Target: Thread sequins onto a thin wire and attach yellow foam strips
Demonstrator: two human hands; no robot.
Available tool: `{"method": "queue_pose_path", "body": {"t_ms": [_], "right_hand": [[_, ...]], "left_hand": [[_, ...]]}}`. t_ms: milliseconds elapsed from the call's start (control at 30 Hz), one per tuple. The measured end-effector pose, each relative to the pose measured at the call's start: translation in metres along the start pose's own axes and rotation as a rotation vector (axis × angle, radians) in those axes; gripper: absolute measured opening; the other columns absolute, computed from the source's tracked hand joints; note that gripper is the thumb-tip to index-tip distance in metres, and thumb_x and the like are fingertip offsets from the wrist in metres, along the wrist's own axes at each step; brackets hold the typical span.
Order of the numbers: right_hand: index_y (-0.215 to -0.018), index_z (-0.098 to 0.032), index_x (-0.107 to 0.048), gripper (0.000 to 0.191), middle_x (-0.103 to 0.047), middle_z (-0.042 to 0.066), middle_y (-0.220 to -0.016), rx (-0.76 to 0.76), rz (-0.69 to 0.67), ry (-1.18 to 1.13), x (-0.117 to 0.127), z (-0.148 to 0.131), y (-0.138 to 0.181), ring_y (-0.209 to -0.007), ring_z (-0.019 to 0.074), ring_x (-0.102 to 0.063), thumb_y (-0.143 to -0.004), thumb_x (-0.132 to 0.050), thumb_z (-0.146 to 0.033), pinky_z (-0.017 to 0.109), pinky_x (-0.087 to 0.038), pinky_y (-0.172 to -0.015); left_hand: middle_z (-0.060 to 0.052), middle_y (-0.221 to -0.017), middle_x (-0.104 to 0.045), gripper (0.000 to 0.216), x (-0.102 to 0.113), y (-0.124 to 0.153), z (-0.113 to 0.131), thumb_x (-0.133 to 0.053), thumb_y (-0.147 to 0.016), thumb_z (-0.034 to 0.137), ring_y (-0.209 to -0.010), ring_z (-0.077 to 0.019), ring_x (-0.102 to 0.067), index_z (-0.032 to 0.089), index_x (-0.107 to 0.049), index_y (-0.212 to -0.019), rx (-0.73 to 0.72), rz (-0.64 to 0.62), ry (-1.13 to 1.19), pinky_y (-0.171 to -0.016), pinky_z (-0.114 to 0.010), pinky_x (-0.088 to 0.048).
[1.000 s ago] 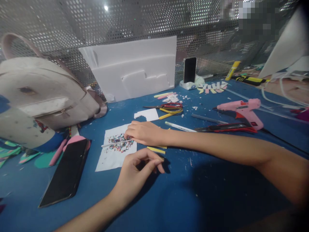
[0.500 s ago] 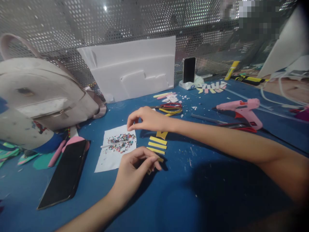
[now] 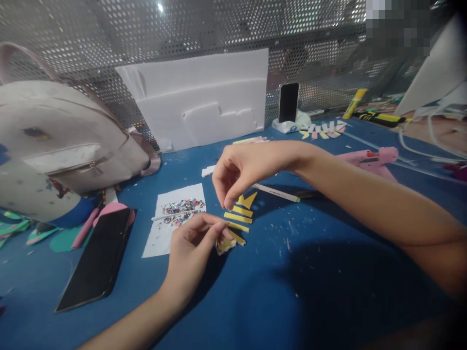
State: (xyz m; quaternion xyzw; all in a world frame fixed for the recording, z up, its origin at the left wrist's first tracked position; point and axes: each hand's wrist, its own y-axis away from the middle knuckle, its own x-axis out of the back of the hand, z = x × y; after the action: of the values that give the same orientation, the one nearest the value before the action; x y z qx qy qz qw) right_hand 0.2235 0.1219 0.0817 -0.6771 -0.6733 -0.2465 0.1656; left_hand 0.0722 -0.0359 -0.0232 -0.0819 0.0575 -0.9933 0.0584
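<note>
My left hand (image 3: 197, 240) pinches a small yellow piece (image 3: 226, 246) with a pale, speckled edge, low over the blue table. Most of that piece is behind the fingers. Just above it hovers my right hand (image 3: 242, 170), its fingertips pressed together; whatever they hold is too small to make out. Below the right fingers lie several yellow strips (image 3: 239, 218) and a yellow crown-shaped piece (image 3: 248, 199). Beside my left hand a white paper sheet (image 3: 151, 245) carries a pile of colourful glitter flakes (image 3: 182, 209) with a thin white stick (image 3: 171, 215) across it.
A black phone (image 3: 97, 262) and a pale backpack (image 3: 73, 131) are on the left. White foam board (image 3: 204, 97) stands behind, beside an upright phone (image 3: 288, 103). A marker (image 3: 279, 193) lies under my right wrist. A pink glue gun (image 3: 379, 160) is partly hidden by my right arm.
My right hand has left the glitter sheet and moved right, over the yellow strips. My left hand has shifted slightly left, showing more of the yellow piece. The scissors are now hidden.
</note>
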Motion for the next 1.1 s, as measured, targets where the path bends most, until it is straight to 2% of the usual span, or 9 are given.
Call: {"method": "queue_pose_path", "body": {"t_ms": [433,1100], "right_hand": [[-0.084,-0.012,-0.073,0.017,-0.069,0.001,-0.074,0.067,0.002,0.128,-0.0029,0.0015,-0.0037,-0.061,0.0069,-0.052,-0.079,-0.073,-0.028,0.02,-0.037,-0.061],[-0.085,-0.012,-0.073,0.017,-0.068,0.0,-0.072,0.102,-0.009,0.14,-0.0034,0.0032,-0.0044,-0.06,0.0065,-0.051,-0.079,-0.074,-0.028,0.02,-0.036,-0.061]], "left_hand": [[0.002,-0.066,-0.068,0.016,-0.0006,-0.0015,-0.0007,-0.062,-0.091,0.025,-0.062,-0.0094,-0.059,0.018,-0.067,-0.077,0.006,-0.006,0.01,-0.062,-0.018,-0.047],[0.001,-0.064,-0.068,0.017,-0.0015,-0.0022,0.0022,-0.063,-0.089,0.027,-0.061,-0.0116,-0.06,0.017,-0.068,-0.076,0.015,-0.003,0.01,-0.061,-0.021,-0.047]]}}
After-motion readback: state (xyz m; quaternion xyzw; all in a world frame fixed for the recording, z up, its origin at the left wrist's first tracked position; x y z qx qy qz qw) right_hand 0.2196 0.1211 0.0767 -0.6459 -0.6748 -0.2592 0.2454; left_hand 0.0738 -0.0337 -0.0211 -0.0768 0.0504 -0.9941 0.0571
